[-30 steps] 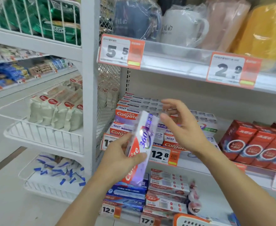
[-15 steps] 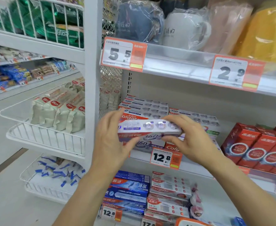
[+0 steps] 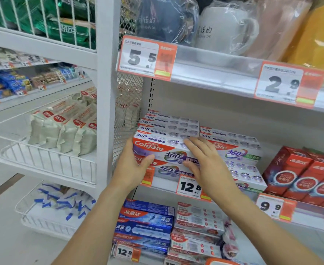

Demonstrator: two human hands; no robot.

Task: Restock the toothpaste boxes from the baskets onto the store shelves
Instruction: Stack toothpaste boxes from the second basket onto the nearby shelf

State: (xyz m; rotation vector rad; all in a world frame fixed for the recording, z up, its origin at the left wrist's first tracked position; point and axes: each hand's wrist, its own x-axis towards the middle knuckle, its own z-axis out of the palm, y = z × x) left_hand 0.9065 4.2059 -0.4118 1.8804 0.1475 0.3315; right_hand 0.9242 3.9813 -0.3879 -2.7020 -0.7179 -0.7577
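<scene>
On the middle shelf (image 3: 163, 185), the toothpaste box (image 3: 161, 150) lay lengthwise, left to right. The left hand (image 3: 132, 167) gripped its left end. The right hand (image 3: 205, 161) pressed flat, fingers straight.

Two bare forearms showing, entering from the near edge. Left hand (image 3: 132, 167) and right hand (image 3: 209, 165) both wearing nothing: no gloves, rings, watch or bands showing. No sleeve reaching the visible part of either arm. Fingernails looking short and plain.
</scene>
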